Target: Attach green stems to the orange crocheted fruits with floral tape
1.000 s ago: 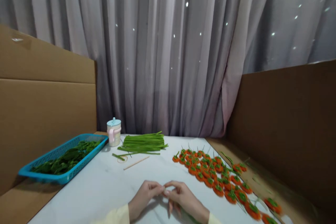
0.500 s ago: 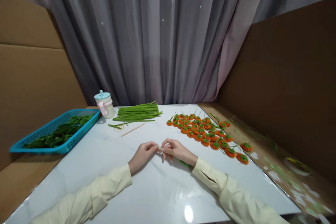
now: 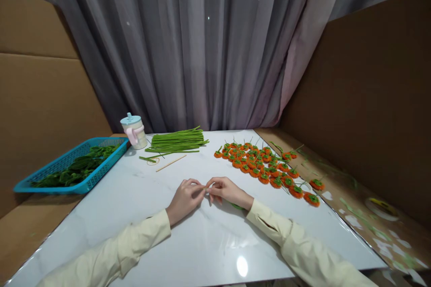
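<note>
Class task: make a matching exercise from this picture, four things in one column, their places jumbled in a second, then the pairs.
1 blue basket
2 lidded cup
3 green stems
4 orange pieces

A clustered on the right
B far left
C upright by the basket's corner
D bundled, far middle

Pairs: 1-B, 2-C, 3-D, 4-A

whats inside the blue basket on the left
Dark green leaves lie piled in the blue basket. The leaves cover its bottom, so anything under them cannot be seen.
</note>
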Action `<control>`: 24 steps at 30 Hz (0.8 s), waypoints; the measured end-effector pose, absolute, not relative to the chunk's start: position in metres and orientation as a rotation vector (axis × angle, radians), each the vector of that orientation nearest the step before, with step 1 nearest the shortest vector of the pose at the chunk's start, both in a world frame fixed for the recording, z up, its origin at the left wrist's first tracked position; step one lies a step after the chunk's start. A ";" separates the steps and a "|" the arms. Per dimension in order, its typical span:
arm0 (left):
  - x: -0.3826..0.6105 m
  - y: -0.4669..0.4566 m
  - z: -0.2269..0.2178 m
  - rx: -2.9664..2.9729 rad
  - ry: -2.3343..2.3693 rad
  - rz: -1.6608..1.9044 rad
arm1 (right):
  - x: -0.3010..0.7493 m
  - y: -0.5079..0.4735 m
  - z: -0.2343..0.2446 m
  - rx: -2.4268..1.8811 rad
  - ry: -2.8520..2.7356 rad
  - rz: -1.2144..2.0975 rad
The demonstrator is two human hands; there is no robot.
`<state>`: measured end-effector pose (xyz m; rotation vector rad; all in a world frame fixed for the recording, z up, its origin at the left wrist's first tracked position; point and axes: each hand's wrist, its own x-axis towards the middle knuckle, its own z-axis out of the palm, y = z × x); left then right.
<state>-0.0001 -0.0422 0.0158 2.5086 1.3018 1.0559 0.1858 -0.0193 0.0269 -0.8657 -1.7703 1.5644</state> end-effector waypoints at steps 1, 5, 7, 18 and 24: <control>0.000 -0.042 0.015 2.567 1.302 1.070 | 0.186 -0.019 0.027 -0.868 -1.776 1.561; 0.000 -0.042 0.013 2.703 1.273 1.109 | 0.186 -0.019 0.025 -0.889 -1.789 1.550; 0.002 -0.043 0.012 2.754 1.246 1.122 | 0.186 -0.018 0.024 -0.901 -1.789 1.553; -0.011 -0.027 0.019 2.906 1.199 1.273 | 0.186 -0.018 0.026 -0.920 -1.809 1.581; -0.010 -0.074 0.058 2.600 0.957 1.356 | 0.185 -0.019 0.029 -0.904 -1.796 1.592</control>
